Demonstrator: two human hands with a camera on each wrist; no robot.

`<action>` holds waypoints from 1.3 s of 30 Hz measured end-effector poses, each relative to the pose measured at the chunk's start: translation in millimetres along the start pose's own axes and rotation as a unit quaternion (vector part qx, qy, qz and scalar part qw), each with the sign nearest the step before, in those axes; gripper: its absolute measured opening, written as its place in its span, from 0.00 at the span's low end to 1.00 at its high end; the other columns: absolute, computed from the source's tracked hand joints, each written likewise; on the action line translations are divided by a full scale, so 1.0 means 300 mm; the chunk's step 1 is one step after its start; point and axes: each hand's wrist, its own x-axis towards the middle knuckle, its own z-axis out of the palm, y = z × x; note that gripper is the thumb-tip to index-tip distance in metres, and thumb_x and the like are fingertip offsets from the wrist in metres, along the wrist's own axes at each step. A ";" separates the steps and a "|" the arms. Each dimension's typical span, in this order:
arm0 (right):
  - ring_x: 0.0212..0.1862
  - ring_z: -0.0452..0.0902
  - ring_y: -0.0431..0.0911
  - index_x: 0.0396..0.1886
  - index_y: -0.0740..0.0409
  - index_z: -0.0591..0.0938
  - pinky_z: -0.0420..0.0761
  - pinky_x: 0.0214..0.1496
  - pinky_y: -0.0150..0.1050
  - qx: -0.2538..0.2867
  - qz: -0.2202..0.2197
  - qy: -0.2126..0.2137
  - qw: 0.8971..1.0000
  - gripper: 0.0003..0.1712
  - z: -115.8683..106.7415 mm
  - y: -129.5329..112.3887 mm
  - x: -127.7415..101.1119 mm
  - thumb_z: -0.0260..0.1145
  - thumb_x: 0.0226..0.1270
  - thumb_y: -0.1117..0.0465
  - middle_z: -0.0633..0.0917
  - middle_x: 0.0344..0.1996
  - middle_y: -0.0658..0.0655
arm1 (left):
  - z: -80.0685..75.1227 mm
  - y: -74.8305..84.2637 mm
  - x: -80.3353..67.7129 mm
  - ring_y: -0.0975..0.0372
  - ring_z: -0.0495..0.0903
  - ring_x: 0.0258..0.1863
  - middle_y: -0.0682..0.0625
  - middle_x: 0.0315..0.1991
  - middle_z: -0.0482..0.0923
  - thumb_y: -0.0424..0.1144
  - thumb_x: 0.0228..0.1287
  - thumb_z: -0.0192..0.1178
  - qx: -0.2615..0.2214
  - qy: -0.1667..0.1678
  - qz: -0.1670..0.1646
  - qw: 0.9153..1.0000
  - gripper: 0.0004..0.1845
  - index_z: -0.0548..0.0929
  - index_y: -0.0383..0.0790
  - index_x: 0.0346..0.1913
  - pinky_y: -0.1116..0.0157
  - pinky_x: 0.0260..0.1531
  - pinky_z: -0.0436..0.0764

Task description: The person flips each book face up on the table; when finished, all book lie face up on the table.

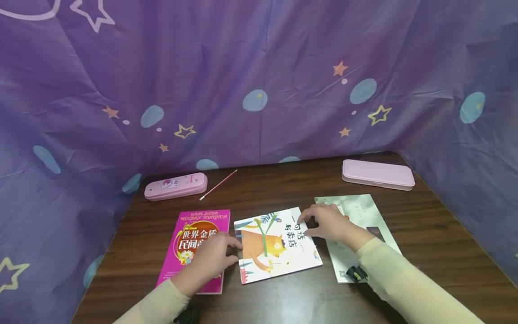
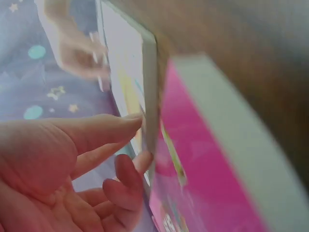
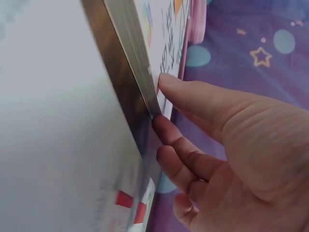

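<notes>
Nearest are two pale yellow sleeves [image 1: 413,283], reaching in from the near side of the white picture book, the landmark here. The left hand [image 1: 210,256] pinches the book's left edge, thumb against the cover and a finger at the side, the gap between them narrow. The right hand [image 1: 329,222] pinches the book's right edge in the same way, its thumb on the cover. The white picture book [image 1: 279,245] sits cover up on a dark wooden table [image 1: 279,184], slightly turned; whether any edge is raised, I cannot tell. Just left of it lies a magenta book [image 1: 190,238], partly hidden by the left hand; just right of it, a pale green book [image 1: 360,211] lies under the right forearm. Beyond it to the left are a thin red stick [image 1: 218,185] and a rabbit-printed pink case [image 1: 176,186]; beyond it to the right, a plain pink case [image 1: 378,174]. Farthest behind it hangs a purple curtain [image 1: 259,67] with stars.
</notes>
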 end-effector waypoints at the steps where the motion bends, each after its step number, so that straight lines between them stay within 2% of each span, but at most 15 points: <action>1: 0.45 0.83 0.45 0.42 0.41 0.89 0.69 0.46 0.49 -0.002 0.001 0.003 1.000 0.17 0.005 -0.005 -0.018 0.83 0.52 0.55 0.88 0.36 0.43 | -0.003 -0.009 0.017 0.57 0.82 0.43 0.49 0.42 0.85 0.35 0.53 0.77 0.003 0.001 -0.008 1.000 0.12 0.92 0.49 0.42 0.52 0.47 0.83; 3: 0.42 0.83 0.43 0.41 0.40 0.89 0.69 0.45 0.47 -0.006 0.002 0.007 1.000 0.16 0.011 -0.018 -0.052 0.83 0.52 0.55 0.87 0.34 0.41 | -0.009 -0.024 0.050 0.56 0.82 0.44 0.47 0.44 0.86 0.35 0.55 0.76 0.011 0.009 -0.015 1.000 0.12 0.92 0.48 0.43 0.52 0.48 0.82; 6: 0.40 0.81 0.39 0.38 0.38 0.89 0.69 0.46 0.48 -0.009 0.008 0.011 1.000 0.15 0.019 -0.038 -0.099 0.84 0.50 0.55 0.86 0.31 0.39 | -0.015 -0.036 0.095 0.53 0.83 0.51 0.45 0.48 0.85 0.35 0.58 0.75 0.020 0.014 -0.023 0.999 0.12 0.91 0.46 0.45 0.51 0.54 0.82; 11: 0.41 0.81 0.37 0.34 0.34 0.88 0.70 0.49 0.49 -0.018 0.009 0.016 1.000 0.15 0.027 -0.062 -0.168 0.84 0.48 0.54 0.85 0.32 0.35 | -0.019 -0.041 0.147 0.50 0.82 0.58 0.45 0.50 0.85 0.33 0.58 0.74 0.026 0.018 -0.005 0.999 0.11 0.91 0.42 0.45 0.51 0.61 0.80; 18: 0.44 0.83 0.41 0.34 0.32 0.89 0.70 0.47 0.46 -0.024 -0.029 0.035 0.999 0.16 0.025 -0.087 -0.233 0.85 0.44 0.49 0.85 0.35 0.35 | -0.016 -0.053 0.181 0.53 0.84 0.52 0.47 0.49 0.83 0.34 0.58 0.75 0.028 0.020 0.008 0.999 0.08 0.91 0.42 0.40 0.54 0.56 0.82; 29: 0.43 0.82 0.40 0.34 0.34 0.91 0.70 0.49 0.46 -0.030 -0.018 0.050 0.998 0.16 0.029 -0.081 -0.251 0.86 0.43 0.51 0.85 0.34 0.35 | -0.013 -0.059 0.201 0.51 0.84 0.54 0.48 0.46 0.87 0.34 0.56 0.77 0.016 0.018 0.017 1.000 0.07 0.91 0.42 0.38 0.53 0.60 0.80; 32: 0.44 0.82 0.40 0.35 0.34 0.91 0.69 0.48 0.45 -0.034 -0.018 0.054 0.998 0.17 0.026 -0.076 -0.242 0.86 0.43 0.52 0.85 0.34 0.36 | -0.016 -0.060 0.193 0.53 0.85 0.48 0.47 0.43 0.88 0.35 0.54 0.78 0.010 0.017 0.012 1.000 0.08 0.90 0.41 0.36 0.54 0.56 0.81; 35: 0.45 0.83 0.42 0.35 0.33 0.91 0.69 0.47 0.45 -0.038 -0.015 0.057 0.998 0.17 0.019 -0.069 -0.231 0.86 0.43 0.54 0.86 0.35 0.37 | -0.018 -0.062 0.178 0.60 0.81 0.35 0.49 0.37 0.85 0.36 0.54 0.78 0.006 0.004 0.002 1.000 0.08 0.90 0.42 0.36 0.59 0.42 0.82; 39: 0.48 0.84 0.45 0.34 0.34 0.91 0.72 0.51 0.53 -0.038 -0.005 0.058 0.998 0.17 0.011 -0.053 -0.214 0.85 0.44 0.56 0.88 0.38 0.39 | -0.019 -0.059 0.148 0.65 0.76 0.32 0.53 0.35 0.80 0.41 0.55 0.79 0.019 -0.024 -0.007 0.999 0.09 0.89 0.47 0.38 0.64 0.34 0.78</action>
